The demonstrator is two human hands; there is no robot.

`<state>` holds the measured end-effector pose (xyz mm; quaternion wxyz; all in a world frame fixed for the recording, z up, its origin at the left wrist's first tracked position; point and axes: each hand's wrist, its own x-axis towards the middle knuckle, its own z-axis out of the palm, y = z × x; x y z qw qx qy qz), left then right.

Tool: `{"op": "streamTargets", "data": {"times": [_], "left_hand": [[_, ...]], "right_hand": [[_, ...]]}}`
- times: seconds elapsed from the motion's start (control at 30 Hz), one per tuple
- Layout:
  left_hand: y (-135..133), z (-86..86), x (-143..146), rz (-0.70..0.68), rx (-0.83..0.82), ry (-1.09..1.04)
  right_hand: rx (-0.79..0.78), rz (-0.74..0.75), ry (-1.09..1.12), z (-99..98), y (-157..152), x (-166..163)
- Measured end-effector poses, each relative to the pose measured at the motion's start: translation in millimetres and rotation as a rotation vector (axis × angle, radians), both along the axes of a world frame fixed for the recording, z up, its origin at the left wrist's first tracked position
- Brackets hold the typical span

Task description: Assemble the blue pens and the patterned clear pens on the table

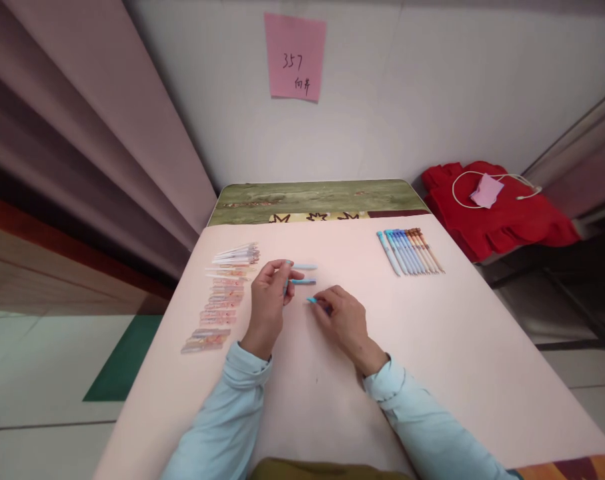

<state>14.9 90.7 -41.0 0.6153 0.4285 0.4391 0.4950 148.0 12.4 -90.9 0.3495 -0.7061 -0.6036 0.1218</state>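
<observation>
My left hand (269, 293) is closed in a pinch on a slim blue pen part (285, 287), held at a slant above the table. Just beyond its fingertips lie a pale blue pen barrel (306, 267) and a darker blue pen piece (306, 282). My right hand (345, 317) is closed, its thumb and fingers on a small bright blue pen piece (311, 300) whose end sticks out to the left. The rest of that piece is hidden by the fingers. A short gap separates the two hands.
Left on the white tabletop (317, 413) lie white pen parts (237, 255) and pinkish clear pen parts (221, 303). A row of blue and brown pens (409, 253) lies at right. A red cloth (497, 227) with a cable (455, 190) is beyond the right edge.
</observation>
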Motion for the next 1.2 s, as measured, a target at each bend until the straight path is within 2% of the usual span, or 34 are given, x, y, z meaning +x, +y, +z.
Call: {"op": "streamTargets", "data": {"times": [0.17,0.27,0.6,0.8,1.0,1.2], "left_hand": [[-3,-6.5,1,-0.259,0.088,0.183],[-5,-10.4,1,-0.349,0.165,0.256],[-9,-4.9,3,-0.412,0.426,0.458],[-9,-7.0,2,-0.394,0.426,0.461],[-11,-3.2,4,-0.450,0.443,0.452],[-13,-0.5,5,-0.483,0.392,0.395]], "right_hand": [[0.108,-0.083,0.443,8.4,-1,25],[0.141,-0.088,0.552,13.0,-3,32],[0.201,0.026,0.259,15.8,-7,28],[0.254,0.137,0.001,8.8,-10,37],[0.333,0.152,0.150,15.4,-7,37],[0.360,0.135,0.268,19.5,-8,31]]}}
